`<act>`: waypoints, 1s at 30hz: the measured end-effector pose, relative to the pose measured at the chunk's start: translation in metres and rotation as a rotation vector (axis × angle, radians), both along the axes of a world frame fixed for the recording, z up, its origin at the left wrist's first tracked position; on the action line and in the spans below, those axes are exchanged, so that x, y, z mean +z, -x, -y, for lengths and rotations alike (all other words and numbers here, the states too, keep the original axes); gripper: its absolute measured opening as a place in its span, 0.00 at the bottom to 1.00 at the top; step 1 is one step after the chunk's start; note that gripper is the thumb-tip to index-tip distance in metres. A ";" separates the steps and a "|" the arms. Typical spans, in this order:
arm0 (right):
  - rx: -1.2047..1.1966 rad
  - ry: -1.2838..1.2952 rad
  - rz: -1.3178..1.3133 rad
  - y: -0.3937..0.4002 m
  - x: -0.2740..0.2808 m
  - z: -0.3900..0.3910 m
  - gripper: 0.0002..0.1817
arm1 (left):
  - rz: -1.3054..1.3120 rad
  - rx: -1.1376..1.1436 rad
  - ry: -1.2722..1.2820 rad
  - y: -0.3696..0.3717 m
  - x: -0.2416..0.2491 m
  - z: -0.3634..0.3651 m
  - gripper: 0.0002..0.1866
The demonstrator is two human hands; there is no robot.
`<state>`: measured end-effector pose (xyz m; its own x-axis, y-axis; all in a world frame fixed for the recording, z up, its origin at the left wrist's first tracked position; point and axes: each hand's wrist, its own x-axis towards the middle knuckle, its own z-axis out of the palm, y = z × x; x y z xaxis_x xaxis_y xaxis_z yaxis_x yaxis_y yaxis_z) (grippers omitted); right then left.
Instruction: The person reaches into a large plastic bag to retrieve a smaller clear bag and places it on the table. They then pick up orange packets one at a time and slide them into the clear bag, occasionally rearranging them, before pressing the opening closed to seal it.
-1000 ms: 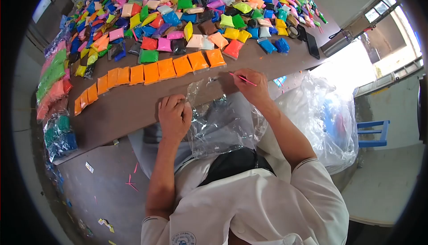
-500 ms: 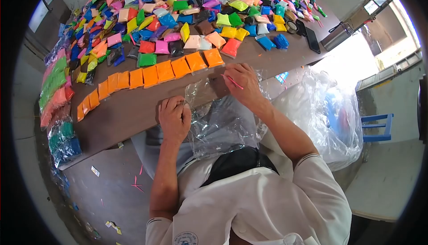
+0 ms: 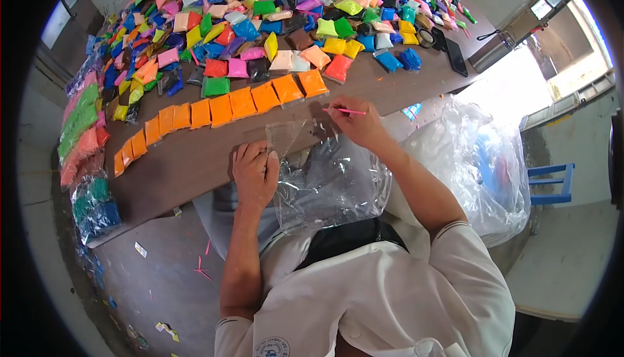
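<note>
A large clear plastic bag (image 3: 335,185) lies over my lap and the table's front edge, its mouth towards the table. My left hand (image 3: 255,175) is closed at the bag's left edge, fingers curled on the table edge and thumb against the film. My right hand (image 3: 359,123) is closed on a thin pink strip (image 3: 351,111) near the bag's upper right corner; whether it also grips the film is hidden. Beyond both hands runs a curved row of flat orange packets (image 3: 242,103) lying side by side on the brown table (image 3: 188,165).
Many small coloured packets (image 3: 260,29) heap across the back. Bundled packs (image 3: 81,123) line the left edge. A phone (image 3: 455,57), a tape roll (image 3: 426,38) and a metal flask (image 3: 492,53) are at right. A big plastic sack (image 3: 455,162) stands beside a blue stool (image 3: 552,183).
My right hand has shifted slightly right and down, and the pink strip now lies nearly level. The bag's upper part has moved and its film is spread differently. My left hand stays put.
</note>
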<state>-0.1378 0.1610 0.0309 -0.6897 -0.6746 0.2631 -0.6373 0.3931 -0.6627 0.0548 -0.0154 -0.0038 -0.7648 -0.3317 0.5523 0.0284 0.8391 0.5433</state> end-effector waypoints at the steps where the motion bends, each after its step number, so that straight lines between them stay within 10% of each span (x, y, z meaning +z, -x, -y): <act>1: 0.003 0.012 0.003 0.003 0.001 -0.001 0.05 | -0.001 -0.001 0.007 0.000 0.001 0.000 0.09; 14: 0.323 -0.216 0.880 -0.004 0.034 0.002 0.10 | -0.002 -0.034 -0.056 0.000 0.004 0.002 0.08; 20: 0.328 0.383 1.099 -0.022 -0.040 0.030 0.14 | 0.037 -0.043 -0.038 -0.003 0.006 0.001 0.07; 30: -0.855 0.589 -0.194 0.115 -0.039 -0.142 0.10 | -0.004 -0.014 0.022 -0.002 0.000 0.001 0.08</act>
<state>-0.2527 0.3025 -0.0082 -0.7862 0.2862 0.5478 -0.4158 0.4108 -0.8114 0.0565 -0.0159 -0.0037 -0.7671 -0.3087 0.5624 0.0422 0.8505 0.5243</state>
